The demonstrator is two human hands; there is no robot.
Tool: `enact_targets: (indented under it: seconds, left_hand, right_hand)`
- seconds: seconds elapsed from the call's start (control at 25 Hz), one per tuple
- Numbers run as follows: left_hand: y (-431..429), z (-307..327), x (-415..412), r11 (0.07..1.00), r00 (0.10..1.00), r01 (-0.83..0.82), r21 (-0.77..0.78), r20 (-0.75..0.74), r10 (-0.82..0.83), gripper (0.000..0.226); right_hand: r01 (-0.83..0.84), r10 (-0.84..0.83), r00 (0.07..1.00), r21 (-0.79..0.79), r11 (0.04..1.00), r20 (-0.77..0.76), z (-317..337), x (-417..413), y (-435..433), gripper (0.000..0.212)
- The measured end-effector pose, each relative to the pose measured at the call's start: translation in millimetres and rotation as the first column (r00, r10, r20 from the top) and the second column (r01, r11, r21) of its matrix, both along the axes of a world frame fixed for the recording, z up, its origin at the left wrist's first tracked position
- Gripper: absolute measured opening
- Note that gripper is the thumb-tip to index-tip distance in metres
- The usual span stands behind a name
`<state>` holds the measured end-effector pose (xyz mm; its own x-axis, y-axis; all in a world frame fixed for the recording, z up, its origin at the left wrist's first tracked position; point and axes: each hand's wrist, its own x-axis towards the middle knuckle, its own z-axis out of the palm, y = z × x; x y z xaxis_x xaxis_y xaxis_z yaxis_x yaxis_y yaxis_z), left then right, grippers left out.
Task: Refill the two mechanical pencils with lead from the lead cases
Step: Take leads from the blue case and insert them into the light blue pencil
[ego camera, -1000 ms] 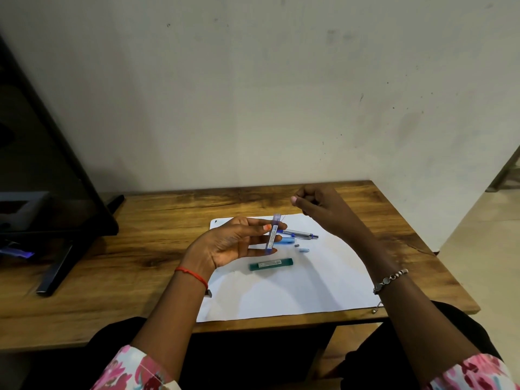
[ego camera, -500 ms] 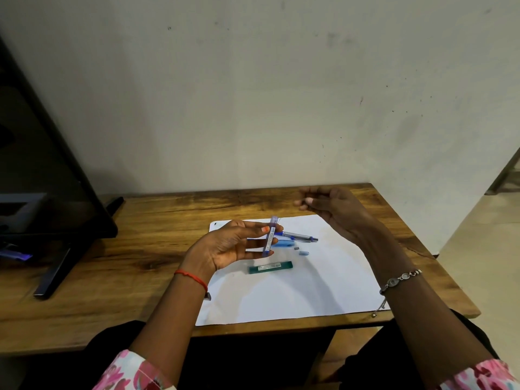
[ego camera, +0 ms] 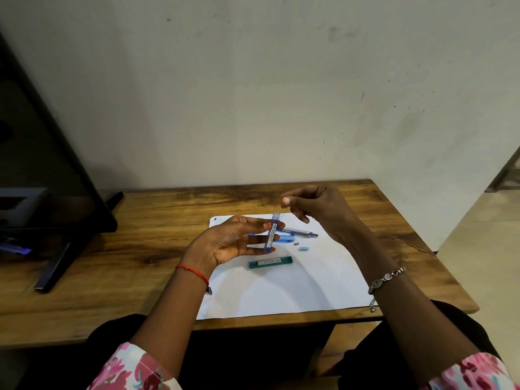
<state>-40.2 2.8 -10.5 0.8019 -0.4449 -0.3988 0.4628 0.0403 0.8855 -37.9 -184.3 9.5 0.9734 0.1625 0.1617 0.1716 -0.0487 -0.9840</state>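
Observation:
My left hand (ego camera: 230, 243) holds a blue lead case (ego camera: 271, 233) upright above the white sheet (ego camera: 281, 291). My right hand (ego camera: 315, 209) is just above and right of the case's top, thumb and finger pinched on a thin lead (ego camera: 282, 214) that slants down to the case's mouth. Behind the case two mechanical pencils lie on the sheet: a silver-and-blue one (ego camera: 301, 232) and a light blue one (ego camera: 287, 238), partly hidden by my fingers. A green lead case (ego camera: 270, 262) lies flat nearer me. A small grey piece (ego camera: 296, 244) and a pale blue cap (ego camera: 303, 249) lie to the right.
The wooden table (ego camera: 140, 249) carries a dark monitor (ego camera: 42, 164) on a stand at the left. A wall stands right behind the table. The table's right edge drops to a tiled floor (ego camera: 484, 249).
My right hand went from spread above the pencils back to a pinch over the case's top, with a thin lead now in it. My left hand kept the case upright.

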Motion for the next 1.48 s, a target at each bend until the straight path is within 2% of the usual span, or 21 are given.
enact_targets:
  seconds: [0.2, 0.6, 0.76, 1.32, 1.48]
  left_hand:
    - [0.3, -2.1, 1.4, 1.0, 1.0, -0.012, -0.025, -0.024, 0.011, 0.016]
    - [-0.8, -3.5, 0.3, 0.999, 0.999, -0.024, -0.044, -0.035, 0.022, 0.018]
    - [-1.3, -4.2, -0.1, 0.997, 0.999, -0.026, -0.076, -0.04, 0.023, 0.019]
    - [-3.0, -3.8, -2.0, 0.993, 0.997, -0.053, -0.103, -0.056, 0.047, 0.019]
    - [-4.3, -2.8, -2.9, 0.991, 0.996, -0.074, -0.109, -0.062, 0.068, 0.018]
  right_hand:
    - [0.009, -0.008, 1.0, -0.098, 0.995, 0.016, 3.5, -2.0, 4.3, 0.02]
    - [0.104, -0.098, 0.994, -0.184, 0.977, 0.038, 1.1, -2.6, 10.5, 0.011]
    - [0.137, -0.136, 0.991, -0.184, 0.973, 0.017, 0.7, -2.4, 10.2, 0.015]
    - [0.135, -0.139, 0.99, -0.213, 0.968, -0.006, 0.2, -3.0, 13.6, 0.015]
    - [0.121, -0.118, 0.993, -0.28, 0.952, 0.026, 2.5, -4.8, 13.0, 0.018]
